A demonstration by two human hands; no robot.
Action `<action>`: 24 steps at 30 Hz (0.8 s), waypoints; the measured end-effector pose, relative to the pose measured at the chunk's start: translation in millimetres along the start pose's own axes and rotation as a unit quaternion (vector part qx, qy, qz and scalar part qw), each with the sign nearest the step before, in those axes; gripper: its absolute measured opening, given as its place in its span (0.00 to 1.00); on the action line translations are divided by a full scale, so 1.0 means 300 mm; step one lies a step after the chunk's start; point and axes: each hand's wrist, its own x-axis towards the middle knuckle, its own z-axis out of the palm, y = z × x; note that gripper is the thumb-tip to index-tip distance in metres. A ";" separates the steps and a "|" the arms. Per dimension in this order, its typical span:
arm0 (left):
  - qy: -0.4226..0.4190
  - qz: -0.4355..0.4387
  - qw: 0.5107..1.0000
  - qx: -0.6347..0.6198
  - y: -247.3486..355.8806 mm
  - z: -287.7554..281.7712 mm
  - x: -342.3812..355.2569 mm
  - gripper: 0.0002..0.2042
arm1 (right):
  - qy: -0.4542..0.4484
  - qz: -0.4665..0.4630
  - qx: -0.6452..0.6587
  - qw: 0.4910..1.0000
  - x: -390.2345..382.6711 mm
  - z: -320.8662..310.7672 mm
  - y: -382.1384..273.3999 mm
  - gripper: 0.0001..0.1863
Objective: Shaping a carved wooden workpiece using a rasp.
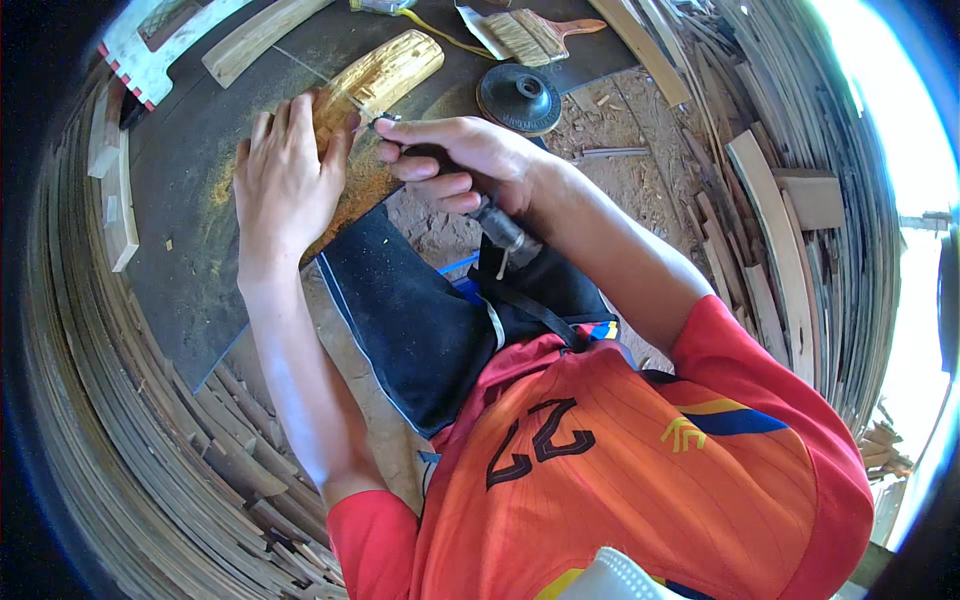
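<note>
A pale yellow carved piece of wood lies at the near edge of the dark board. My left hand grips its near left end, fingers over the wood and thumb along its side. In my right hand is a dark hand-held rotary tool. My fingers wrap its body and its thin metal tip points at the wood, close to my left thumb. Whether the tip touches the wood I cannot tell. The tool's rear end hangs above my lap. Sawdust lies around the wood.
On the dark board are a paintbrush, a round black backing disc, a curved wooden piece and a white frame-like object. Stacked wood strips flank me on the left, more planks on the right.
</note>
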 end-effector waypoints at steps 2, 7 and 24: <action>0.009 0.002 1.000 0.010 -0.002 0.006 -0.001 0.24 | 0.058 -0.019 -0.070 0.996 0.003 0.023 0.005 0.19; 0.000 0.044 0.999 0.002 -0.011 -0.014 -0.001 0.26 | 0.112 -0.024 -0.142 0.983 -0.004 0.051 0.002 0.20; 0.009 0.023 1.000 -0.013 0.015 -0.027 -0.004 0.29 | -0.075 0.052 0.037 0.995 -0.027 -0.014 -0.004 0.21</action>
